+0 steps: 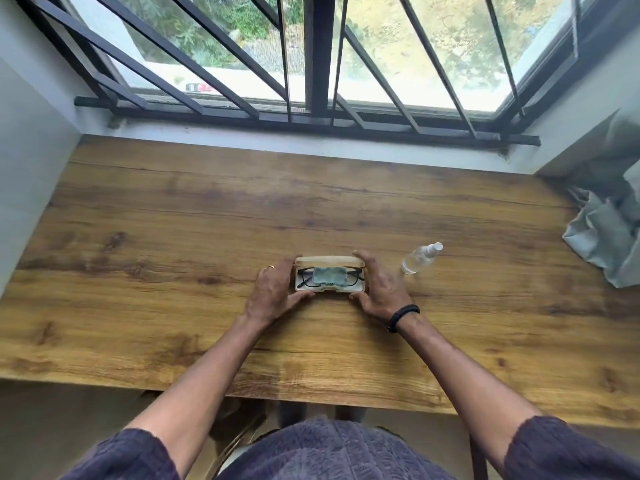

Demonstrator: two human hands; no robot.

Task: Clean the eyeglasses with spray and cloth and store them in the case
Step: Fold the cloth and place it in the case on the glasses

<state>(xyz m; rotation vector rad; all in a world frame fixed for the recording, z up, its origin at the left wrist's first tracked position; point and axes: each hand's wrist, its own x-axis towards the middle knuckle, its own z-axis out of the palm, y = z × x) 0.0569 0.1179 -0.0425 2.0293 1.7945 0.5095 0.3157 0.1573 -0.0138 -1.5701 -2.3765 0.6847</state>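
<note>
Evidently storage is the step in hand: the beige hard-shell case [329,261] lies open mid-way across the wooden table [173,220], with the black-framed eyeglasses [354,274] inside under a folded teal cloth [329,276]. The left hand [273,289] and right hand [381,285] grip its ends. The clear plastic spray bottle [417,260] lies just right. Next, I'd judge, the far lid folds down evenly.

beige case [329,261], blue-grey cloth [329,276], black eyeglasses [354,273]
</note>
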